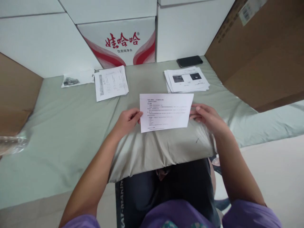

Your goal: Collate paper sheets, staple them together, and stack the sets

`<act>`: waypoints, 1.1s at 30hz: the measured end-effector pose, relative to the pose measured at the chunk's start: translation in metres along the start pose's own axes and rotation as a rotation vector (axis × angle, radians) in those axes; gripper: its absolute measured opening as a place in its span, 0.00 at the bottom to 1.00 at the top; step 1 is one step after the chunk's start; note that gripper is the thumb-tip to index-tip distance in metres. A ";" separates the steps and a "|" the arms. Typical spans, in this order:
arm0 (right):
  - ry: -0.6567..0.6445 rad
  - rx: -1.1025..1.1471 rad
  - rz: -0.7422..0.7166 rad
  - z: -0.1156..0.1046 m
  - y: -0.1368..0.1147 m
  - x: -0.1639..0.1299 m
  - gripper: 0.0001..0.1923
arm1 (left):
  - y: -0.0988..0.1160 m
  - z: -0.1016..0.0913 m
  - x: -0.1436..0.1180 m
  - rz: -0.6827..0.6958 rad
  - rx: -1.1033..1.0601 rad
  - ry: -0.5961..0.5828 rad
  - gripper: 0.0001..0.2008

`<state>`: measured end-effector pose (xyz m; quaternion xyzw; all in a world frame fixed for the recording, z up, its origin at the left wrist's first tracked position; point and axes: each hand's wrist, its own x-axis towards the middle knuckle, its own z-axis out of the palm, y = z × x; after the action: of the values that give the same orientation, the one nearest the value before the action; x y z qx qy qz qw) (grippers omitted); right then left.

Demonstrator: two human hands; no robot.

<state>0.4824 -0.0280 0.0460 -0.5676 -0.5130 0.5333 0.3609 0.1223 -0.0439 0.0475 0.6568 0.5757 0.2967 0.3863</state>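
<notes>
A white printed sheet (166, 112) is held tilted just above the near part of the cloth-covered table, its lines of text facing me. My left hand (129, 121) pinches its left edge, thumb in front and the other fingers mostly behind. At the right edge, my right hand (208, 117) is loosely open. Its fingertips touch or reach just behind the paper, while the thumb stands off it. Whether more than one sheet is held, I cannot tell.
Behind the sheet lie two paper stacks, a text one (111, 83) at left and one with dark pictures (187, 80) at right. A black phone (189, 61) and a clear bag (77, 79) lie farther back. White boxes (181, 31) and brown cartons (258, 53) border the table (78, 136).
</notes>
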 end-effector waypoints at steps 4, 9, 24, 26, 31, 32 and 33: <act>-0.184 0.125 0.053 0.003 0.004 -0.019 0.26 | -0.001 0.009 -0.001 -0.031 -0.167 0.051 0.17; -0.217 -0.055 -0.054 0.017 0.006 -0.009 0.23 | -0.002 0.020 -0.001 -0.054 -0.181 -0.005 0.16; 0.125 -0.038 -0.245 0.007 0.001 0.035 0.17 | -0.015 0.028 0.009 -0.030 -0.104 -0.013 0.15; 0.173 -0.006 -0.279 -0.014 -0.003 0.050 0.17 | -0.016 0.028 0.011 -0.034 -0.112 -0.021 0.14; 0.433 0.131 -0.199 -0.066 -0.015 0.108 0.15 | -0.019 0.029 0.014 0.013 -0.084 -0.021 0.14; 0.482 0.142 -0.172 -0.073 -0.017 0.120 0.15 | -0.020 0.029 0.014 0.027 -0.075 -0.022 0.14; 0.524 0.150 -0.150 -0.078 -0.019 0.131 0.15 | -0.021 0.029 0.014 0.036 -0.067 -0.025 0.14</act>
<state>0.5425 0.1138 0.0465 -0.6182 -0.4020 0.3765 0.5607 0.1383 -0.0341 0.0139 0.6575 0.5486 0.3144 0.4099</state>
